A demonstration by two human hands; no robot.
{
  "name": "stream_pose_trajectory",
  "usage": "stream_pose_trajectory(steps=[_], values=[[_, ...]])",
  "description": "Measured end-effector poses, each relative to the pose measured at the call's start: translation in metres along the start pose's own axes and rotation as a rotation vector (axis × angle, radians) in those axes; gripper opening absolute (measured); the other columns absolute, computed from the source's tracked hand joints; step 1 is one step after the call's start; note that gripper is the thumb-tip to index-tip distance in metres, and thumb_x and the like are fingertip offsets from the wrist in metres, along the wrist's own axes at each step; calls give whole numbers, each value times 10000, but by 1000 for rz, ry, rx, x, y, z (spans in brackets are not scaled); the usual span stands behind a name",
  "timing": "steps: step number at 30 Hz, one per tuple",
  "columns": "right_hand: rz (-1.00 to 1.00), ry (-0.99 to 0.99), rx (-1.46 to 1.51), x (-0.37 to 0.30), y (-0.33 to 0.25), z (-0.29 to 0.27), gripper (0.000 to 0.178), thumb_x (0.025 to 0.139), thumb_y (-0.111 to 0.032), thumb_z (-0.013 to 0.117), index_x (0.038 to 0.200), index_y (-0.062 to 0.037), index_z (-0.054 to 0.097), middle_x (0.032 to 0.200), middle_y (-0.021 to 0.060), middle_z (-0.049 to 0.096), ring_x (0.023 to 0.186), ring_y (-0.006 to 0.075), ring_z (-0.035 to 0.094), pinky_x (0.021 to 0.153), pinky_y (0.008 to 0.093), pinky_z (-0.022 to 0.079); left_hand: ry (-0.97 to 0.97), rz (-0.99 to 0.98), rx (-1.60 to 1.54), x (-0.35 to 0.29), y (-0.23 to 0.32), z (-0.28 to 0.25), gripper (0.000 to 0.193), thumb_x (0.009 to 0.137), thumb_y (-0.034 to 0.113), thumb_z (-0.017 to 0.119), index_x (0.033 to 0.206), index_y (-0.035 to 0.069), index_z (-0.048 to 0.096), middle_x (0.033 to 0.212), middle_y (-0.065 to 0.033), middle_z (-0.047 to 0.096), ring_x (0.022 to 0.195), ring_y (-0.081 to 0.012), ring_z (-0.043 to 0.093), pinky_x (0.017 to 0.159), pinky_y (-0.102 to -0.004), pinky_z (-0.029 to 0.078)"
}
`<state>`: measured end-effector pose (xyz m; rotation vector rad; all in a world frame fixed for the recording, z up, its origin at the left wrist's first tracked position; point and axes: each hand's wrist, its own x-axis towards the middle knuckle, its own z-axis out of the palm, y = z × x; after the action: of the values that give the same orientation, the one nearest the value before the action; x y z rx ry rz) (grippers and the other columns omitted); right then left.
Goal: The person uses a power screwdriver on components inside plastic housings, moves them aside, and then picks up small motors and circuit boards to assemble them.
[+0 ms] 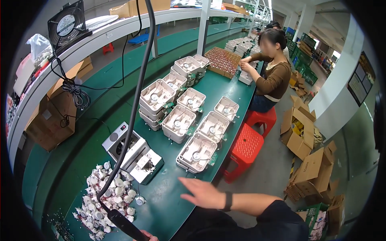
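Note:
My left hand (149, 236) shows only in part at the lower edge, its fingers closed around a black handheld tool (124, 223) on a thick black cord. The tool's far end is hidden. My right hand (204, 194), with a dark band at the wrist, is held over the table's front edge, fingers stretched out and holding nothing. Just beyond it is the nearest white plastic housing (197, 152), with a round part, wires and a green circuit board. A heap of small white round parts (105, 201) lies left of the tool; one loose part (140, 200) sits apart.
A grey-and-white machine (134, 154) stands on the green table (161, 197). Further back are stacked housings (157, 96) and a compartmented brown tray (222, 61). A co-worker (275, 68) sits at the far right. Red stools (246, 146) and cardboard boxes (309, 172) stand on the floor.

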<state>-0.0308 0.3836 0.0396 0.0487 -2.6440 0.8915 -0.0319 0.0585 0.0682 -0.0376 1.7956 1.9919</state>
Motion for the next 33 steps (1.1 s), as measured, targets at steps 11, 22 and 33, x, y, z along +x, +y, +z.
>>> stream_pose_trajectory(steps=[11, 22, 33], values=[[42, 41, -360, 5, 29, 6, 722, 875, -322, 705, 1419, 49, 410, 1241, 189, 595, 1193, 312, 552, 1021, 423, 391, 10, -78, -30, -6, -4, 20, 254, 846, 28, 719, 988, 44, 510, 734, -49, 547, 548, -144, 539, 508, -260, 426], [0, 19, -416, 34, 144, -56, 689, 876, -334, 709, 1416, -18, 419, 1208, 183, 612, 1104, 326, 592, 945, 423, 431, -4, -77, 42, -4, 5, 46, 235, 838, 40, 729, 950, 41, 521, 698, -35, 547, 544, -134, 538, 509, -255, 422], [-15, -43, -493, 79, 217, -103, 723, 840, -360, 736, 1389, -9, 422, 1234, 196, 603, 1147, 356, 579, 937, 438, 465, -70, -80, 84, -14, 8, 59, 189, 847, 71, 723, 925, 35, 554, 683, -42, 567, 554, -140, 547, 526, -269, 446]])
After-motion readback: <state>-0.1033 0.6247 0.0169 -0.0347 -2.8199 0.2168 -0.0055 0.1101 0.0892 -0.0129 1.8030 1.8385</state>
